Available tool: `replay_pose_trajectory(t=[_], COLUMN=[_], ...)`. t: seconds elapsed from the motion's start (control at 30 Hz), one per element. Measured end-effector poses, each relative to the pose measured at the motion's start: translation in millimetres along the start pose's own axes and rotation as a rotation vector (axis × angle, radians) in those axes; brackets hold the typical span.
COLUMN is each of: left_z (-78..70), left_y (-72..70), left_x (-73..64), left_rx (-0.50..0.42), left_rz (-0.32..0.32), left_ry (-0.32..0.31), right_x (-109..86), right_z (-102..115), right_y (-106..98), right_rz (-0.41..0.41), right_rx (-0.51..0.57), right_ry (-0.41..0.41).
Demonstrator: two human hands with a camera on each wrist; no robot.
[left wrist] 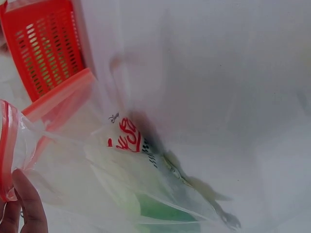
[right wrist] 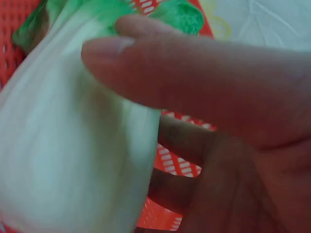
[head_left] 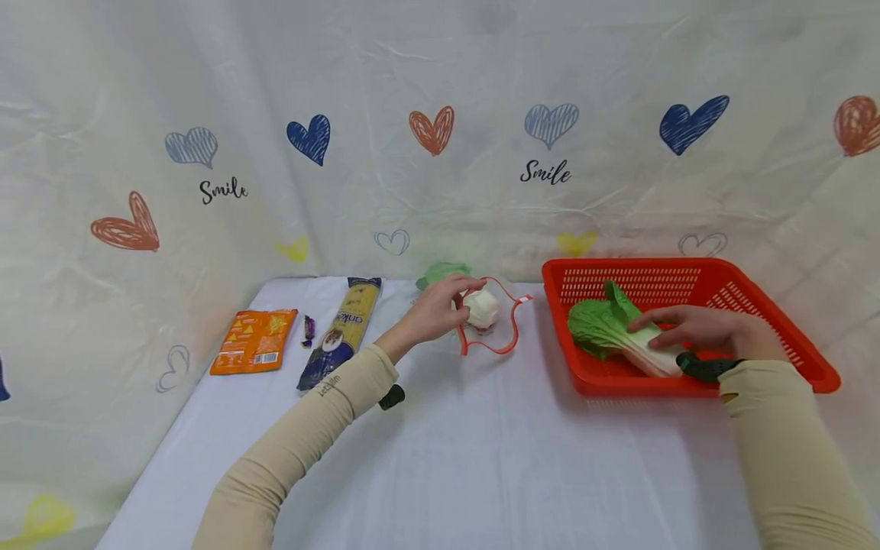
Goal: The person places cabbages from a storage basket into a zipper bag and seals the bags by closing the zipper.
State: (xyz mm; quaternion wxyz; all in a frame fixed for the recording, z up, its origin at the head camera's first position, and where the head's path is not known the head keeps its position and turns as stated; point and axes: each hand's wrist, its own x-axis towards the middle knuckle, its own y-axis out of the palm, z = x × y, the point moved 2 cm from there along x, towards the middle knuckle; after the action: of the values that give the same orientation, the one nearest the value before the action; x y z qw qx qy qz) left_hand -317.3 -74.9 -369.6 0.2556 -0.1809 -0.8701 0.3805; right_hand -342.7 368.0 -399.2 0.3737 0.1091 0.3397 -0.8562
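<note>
My left hand (head_left: 440, 305) pinches the red zip rim of a clear zip bag (left wrist: 58, 92), its mouth spread wide toward the basket. Inside the bag, or seen through it, is a pale, rounded white vegetable end (head_left: 481, 307) with a green part (head_left: 443, 273) beyond it. Red lettering shows on the bag in the left wrist view. My right hand (head_left: 708, 328) reaches into a red plastic basket (head_left: 770, 313) and grips a Chinese cabbage (head_left: 605, 328). Thumb and forefinger lie over its white stalk, and the other fingers pass behind its side.
On the left of the white table (head_left: 481, 458) lie an orange packet (head_left: 253, 341), a small purple wrapped piece (head_left: 308, 330) and a pack of spaghetti (head_left: 344, 332). A white curtain (head_left: 481, 191) printed with hearts stands behind the table and along its sides.
</note>
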Motion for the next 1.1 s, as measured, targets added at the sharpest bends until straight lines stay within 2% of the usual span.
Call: replay_pose_trajectory(t=[0.23, 0.47, 0.63, 0.8, 0.97, 1.1], left_z=[1.3, 1.7, 1.1, -1.4, -3.5, -5.3], left_y=[-0.4, -0.6, -1.5, -4.6, -7.9, -9.0], left_x=[1.0, 1.4, 0.8, 0.3, 1.1, 1.5], left_rx=[0.007, 0.003, 0.006, -0.002, 0.026, 0.035], left_rz=[-0.006, -0.003, 0.005, 0.006, -0.033, -0.045], left_ry=[0.016, 0.021, 0.03, -0.009, -0.05, -0.052], right_x=[-8.6, -11.7, -16.9, -26.3, -36.3, -43.6], right_z=[1.8, 11.0, 24.0, 52.0, 92.0, 116.1], right_y=[-0.4, -1.3, 1.5, 6.0, 18.8, 33.5], right_rz=[0.005, -0.171, -0.235, -0.298, -0.365, -0.425], right_rx=[-0.061, -0.084, -0.137, -0.209, -0.25, -0.234], right_ry=[0.019, 0.034, 0.009, -0.055, -0.112, -0.14])
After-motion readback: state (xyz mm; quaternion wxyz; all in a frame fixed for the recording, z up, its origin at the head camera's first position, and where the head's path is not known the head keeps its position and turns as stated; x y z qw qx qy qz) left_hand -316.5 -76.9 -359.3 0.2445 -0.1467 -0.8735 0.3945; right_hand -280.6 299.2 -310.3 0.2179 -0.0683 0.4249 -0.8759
